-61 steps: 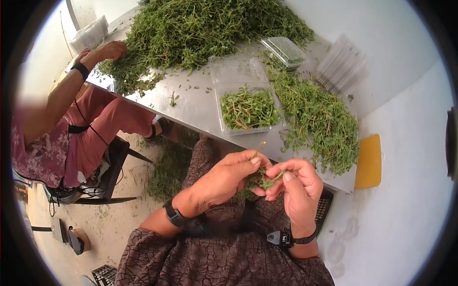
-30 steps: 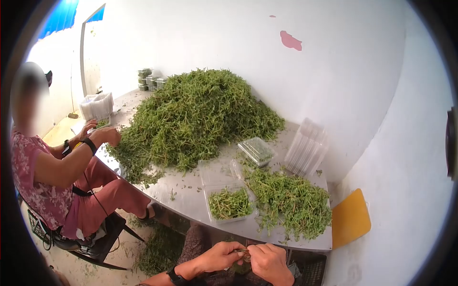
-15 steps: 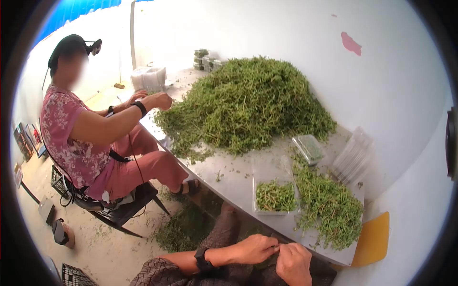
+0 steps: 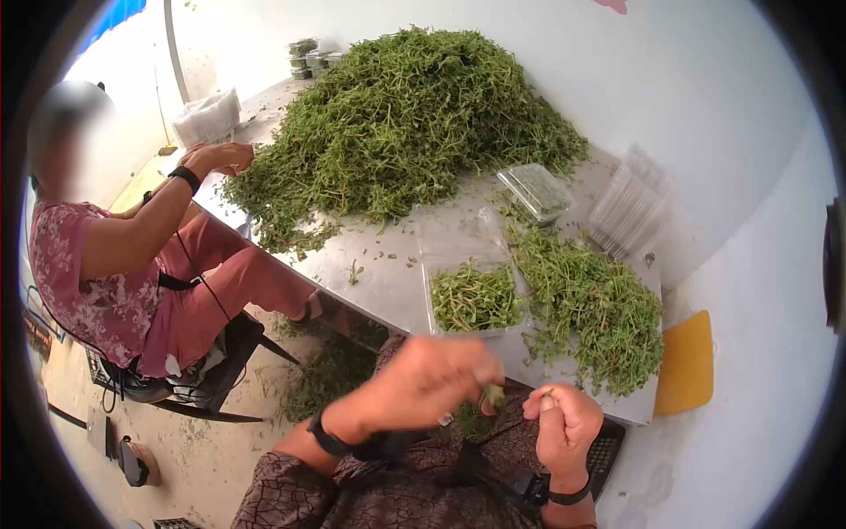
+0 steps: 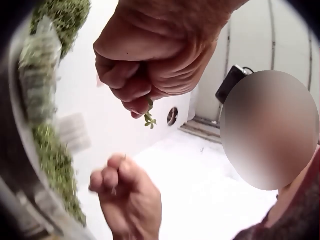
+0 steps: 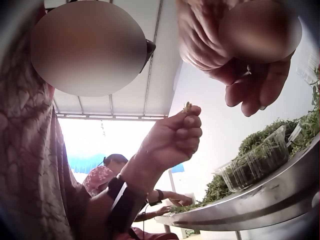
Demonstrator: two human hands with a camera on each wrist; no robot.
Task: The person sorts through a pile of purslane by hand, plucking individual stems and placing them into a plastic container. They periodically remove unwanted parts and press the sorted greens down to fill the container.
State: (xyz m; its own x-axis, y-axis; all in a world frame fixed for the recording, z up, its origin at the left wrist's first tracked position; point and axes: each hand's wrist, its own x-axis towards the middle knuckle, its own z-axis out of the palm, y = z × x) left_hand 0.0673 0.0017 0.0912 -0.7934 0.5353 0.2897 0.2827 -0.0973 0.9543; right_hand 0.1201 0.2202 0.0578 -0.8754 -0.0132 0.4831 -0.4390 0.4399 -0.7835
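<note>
My left hand [image 4: 419, 383], blurred in the head view, pinches a small leafy green sprig [image 5: 149, 120] between thumb and fingers. To its right, over my lap, my right hand [image 4: 568, 432] is raised with its fingers curled in. A tiny green stem bit [image 4: 548, 396] shows between its thumb tip and forefinger. The two hands are apart. In front of them, an open clear plastic box [image 4: 426, 300] full of cut greens [image 4: 476, 295] stands at the metal table's edge. Beside it lies a smaller heap of greens [image 4: 599, 309].
A large mound of greens [image 4: 414, 123] covers the table's back. A lidded clear box [image 4: 535, 191] and stacked empty boxes [image 4: 631, 203] stand at right. Another person [image 4: 115, 273] sits at left, hands at the mound. A yellow board [image 4: 686, 363] stands by the table's right end.
Two seconds ago both hands met around one sprig; now they have drawn apart, the left lifted with a sprig. The head view swung up and left, then back down.
</note>
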